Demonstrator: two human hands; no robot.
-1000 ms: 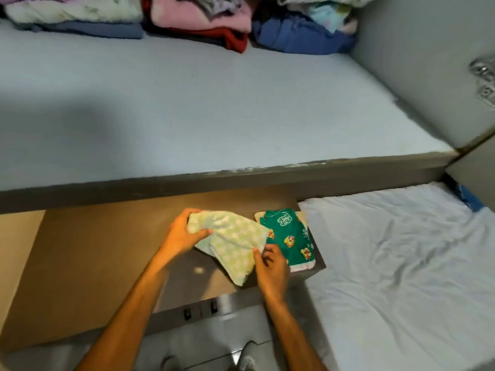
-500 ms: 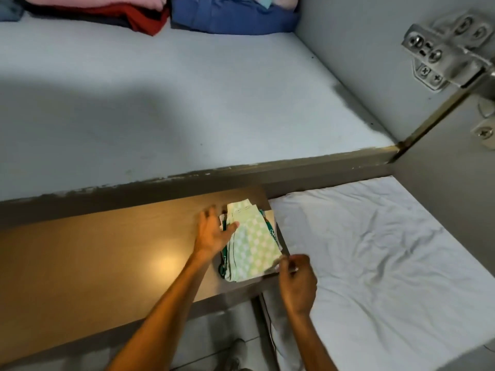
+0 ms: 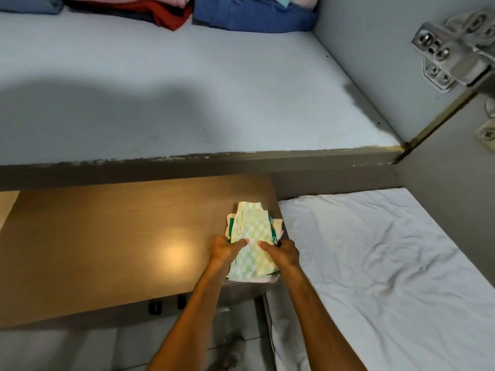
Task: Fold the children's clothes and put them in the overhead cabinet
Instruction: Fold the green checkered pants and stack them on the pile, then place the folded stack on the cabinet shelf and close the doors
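Observation:
A small stack of folded children's clothes (image 3: 253, 226) lies at the right end of a brown wooden desk (image 3: 112, 253). A light green checked garment is on top, with a dark green printed one under it. My left hand (image 3: 226, 250) grips the stack's left side, thumb on top. My right hand (image 3: 284, 251) grips its right side the same way. Above the desk the overhead cabinet's grey shelf (image 3: 187, 103) stands open, with folded clothes at its back: a red and pink pile (image 3: 150, 8) and a blue pile (image 3: 249, 16).
A bed with a crumpled white sheet (image 3: 388, 263) lies right of the desk. The cabinet's right wall carries a metal door hinge (image 3: 450, 49). Tiled floor and my foot (image 3: 227, 357) show below the desk's front edge.
The checked garment has gone from being folded in the air onto the green one. Both hands then moved in and now clasp the stack from both sides.

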